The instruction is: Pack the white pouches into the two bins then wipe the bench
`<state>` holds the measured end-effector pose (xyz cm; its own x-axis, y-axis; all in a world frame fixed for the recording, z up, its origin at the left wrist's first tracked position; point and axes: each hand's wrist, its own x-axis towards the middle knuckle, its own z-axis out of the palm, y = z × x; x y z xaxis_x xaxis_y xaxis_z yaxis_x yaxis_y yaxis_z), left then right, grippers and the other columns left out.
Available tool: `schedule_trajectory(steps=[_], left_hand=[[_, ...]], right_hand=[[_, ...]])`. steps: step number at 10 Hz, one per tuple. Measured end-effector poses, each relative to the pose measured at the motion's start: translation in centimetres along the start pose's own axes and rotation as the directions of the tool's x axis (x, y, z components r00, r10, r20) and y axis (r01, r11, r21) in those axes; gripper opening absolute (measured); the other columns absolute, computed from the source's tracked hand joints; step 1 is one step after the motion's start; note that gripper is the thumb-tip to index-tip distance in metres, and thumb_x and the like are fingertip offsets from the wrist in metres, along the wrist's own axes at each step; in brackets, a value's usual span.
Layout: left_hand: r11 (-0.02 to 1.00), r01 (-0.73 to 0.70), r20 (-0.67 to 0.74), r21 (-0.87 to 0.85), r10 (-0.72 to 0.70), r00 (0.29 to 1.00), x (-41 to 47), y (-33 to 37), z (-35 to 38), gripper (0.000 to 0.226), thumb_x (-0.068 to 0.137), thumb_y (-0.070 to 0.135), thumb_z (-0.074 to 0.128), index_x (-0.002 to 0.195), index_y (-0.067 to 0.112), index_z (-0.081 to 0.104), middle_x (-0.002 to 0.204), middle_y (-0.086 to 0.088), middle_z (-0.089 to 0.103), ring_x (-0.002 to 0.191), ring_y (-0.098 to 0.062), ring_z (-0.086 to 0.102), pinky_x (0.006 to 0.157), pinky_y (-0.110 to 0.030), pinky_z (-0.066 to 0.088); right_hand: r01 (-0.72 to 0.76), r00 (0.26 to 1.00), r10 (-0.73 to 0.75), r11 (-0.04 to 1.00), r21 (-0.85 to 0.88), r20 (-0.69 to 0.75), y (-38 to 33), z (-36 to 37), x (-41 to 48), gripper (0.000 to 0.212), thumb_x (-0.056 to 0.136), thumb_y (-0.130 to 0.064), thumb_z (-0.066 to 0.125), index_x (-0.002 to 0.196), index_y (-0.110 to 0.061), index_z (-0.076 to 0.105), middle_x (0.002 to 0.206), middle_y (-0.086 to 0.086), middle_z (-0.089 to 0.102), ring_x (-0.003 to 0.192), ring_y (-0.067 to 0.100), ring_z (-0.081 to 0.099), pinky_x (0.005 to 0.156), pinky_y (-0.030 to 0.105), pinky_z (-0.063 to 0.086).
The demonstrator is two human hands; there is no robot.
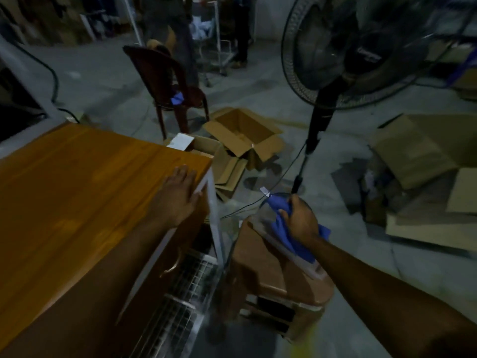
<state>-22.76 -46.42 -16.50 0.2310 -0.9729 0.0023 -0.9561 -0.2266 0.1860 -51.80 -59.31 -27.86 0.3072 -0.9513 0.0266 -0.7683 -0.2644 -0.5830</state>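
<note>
Item: blue cloth (284,228), bunched in the closed grip of the right hand (302,218), held over a brown stool (278,275) to the right of the desk (77,189) and below its top. Left hand (178,195): flat, fingers spread, holding nothing, resting at the desk's near right corner. Desk surface lies left of the cloth; long axis runs away leftward. White pouches, bins: none discernible. Judged stage: wiping.
</note>
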Motion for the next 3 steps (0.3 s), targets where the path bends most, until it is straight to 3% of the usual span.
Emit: schedule_trajectory(steps=[2,3], left_hand=[[1.000,-0.023,-0.108,0.010,0.024,0.994,1.6,-1.0,1.5,0.059,0.101,0.041,0.035,0.153,0.019,0.019,0.161,-0.006,0.014,0.148,-0.024,0.011,0.118,-0.042,0.012],[0.999,-0.038,-0.143,0.002,0.038,0.989,2.1,-0.9,1.8,0.058,0.101,0.038,0.039,0.153,0.019,0.021,0.161,-0.006,0.015,0.148,-0.024,0.012,0.117,-0.040,0.013]], right_hand=[[-0.042,0.982,0.050,0.998,-0.051,0.181,6.3,5.6,3.0,0.014,0.096,-0.018,0.050,0.096,-0.003,0.051,0.094,0.024,0.063,0.087,0.040,0.061,0.065,0.031,0.031],[-0.017,0.973,0.040,0.994,-0.104,0.226,7.1,7.2,3.7,0.014,0.094,-0.021,0.046,0.094,-0.009,0.053,0.096,0.021,0.065,0.090,0.041,0.062,0.065,0.036,0.039]])
